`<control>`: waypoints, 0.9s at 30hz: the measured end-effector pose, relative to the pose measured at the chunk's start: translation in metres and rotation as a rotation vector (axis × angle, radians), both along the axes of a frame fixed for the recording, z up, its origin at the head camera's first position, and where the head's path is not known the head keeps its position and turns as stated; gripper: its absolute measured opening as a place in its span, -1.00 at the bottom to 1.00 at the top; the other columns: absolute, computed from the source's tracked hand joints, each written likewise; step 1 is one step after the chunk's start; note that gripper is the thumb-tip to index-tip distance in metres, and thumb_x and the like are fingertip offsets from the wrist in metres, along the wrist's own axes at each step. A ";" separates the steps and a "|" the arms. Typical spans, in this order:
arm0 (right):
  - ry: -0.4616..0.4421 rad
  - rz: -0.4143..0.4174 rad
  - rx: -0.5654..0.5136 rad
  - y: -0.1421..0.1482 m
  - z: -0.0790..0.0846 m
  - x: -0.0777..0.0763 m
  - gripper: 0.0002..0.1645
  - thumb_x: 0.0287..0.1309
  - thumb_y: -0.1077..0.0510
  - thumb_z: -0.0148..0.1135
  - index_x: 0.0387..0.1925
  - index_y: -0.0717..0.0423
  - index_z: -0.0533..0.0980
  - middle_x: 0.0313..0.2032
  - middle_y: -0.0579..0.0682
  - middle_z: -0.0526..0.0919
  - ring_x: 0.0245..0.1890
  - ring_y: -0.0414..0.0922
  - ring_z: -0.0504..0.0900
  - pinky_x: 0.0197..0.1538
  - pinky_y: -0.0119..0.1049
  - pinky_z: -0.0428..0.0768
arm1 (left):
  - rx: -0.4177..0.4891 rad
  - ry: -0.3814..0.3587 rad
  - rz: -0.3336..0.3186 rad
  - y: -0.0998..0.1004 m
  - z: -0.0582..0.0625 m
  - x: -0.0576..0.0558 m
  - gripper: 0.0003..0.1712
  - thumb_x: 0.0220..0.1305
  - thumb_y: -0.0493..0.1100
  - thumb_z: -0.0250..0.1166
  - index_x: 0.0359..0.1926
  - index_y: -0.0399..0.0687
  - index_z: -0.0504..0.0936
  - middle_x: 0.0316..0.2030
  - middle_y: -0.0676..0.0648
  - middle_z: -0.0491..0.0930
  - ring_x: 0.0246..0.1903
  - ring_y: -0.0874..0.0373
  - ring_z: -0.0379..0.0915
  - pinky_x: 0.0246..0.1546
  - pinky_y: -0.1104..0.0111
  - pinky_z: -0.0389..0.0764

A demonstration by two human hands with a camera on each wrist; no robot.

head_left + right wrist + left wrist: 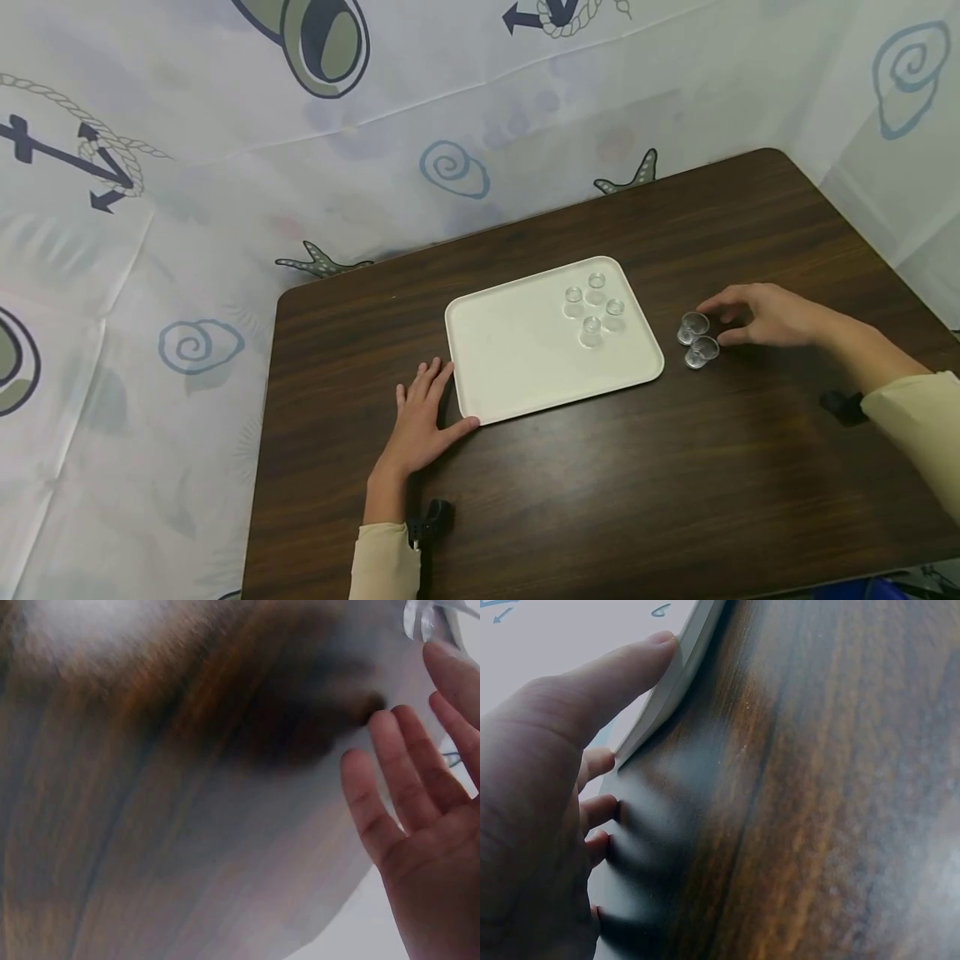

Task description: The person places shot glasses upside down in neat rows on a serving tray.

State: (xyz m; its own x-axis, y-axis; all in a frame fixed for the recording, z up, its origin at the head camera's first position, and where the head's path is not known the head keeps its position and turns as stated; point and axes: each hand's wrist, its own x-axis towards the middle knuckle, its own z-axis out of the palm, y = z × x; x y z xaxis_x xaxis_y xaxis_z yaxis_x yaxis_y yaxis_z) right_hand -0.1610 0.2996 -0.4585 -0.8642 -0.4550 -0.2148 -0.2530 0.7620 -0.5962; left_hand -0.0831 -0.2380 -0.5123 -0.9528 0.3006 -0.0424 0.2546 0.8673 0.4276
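My left hand point(420, 425) lies at the near left corner of a white rectangular tray point(510, 358). Its thumb rests on the tray's edge, which the left wrist view shows close up, and the other fingers spread along the short side. To the right of the tray, two small clear cups point(702, 352) stand side by side on the table. My right hand point(772, 315) is right beside them, thumb and index finger apart with the tips close to the cups. In the right wrist view its fingers are loosely extended, near a clear cup point(418, 621) at the upper edge.
Several more small clear cups point(591, 325) stand on the tray's right part. The dark wood table point(360, 350) has rounded corners and meets a patterned cloth point(390, 192) at its far edge. Something blue point(862, 590) shows below the table's near right edge.
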 end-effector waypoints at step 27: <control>-0.025 -0.007 -0.173 -0.011 -0.017 -0.001 -0.50 -0.01 0.05 0.46 0.03 0.00 0.59 -0.09 -0.05 0.65 -0.14 -0.08 0.57 -0.18 -0.38 0.58 | 0.004 -0.004 -0.001 0.001 0.001 -0.001 0.11 0.06 0.48 0.20 0.51 0.23 -0.04 0.50 -0.04 -0.10 0.48 -0.06 -0.32 0.31 -0.26 -0.30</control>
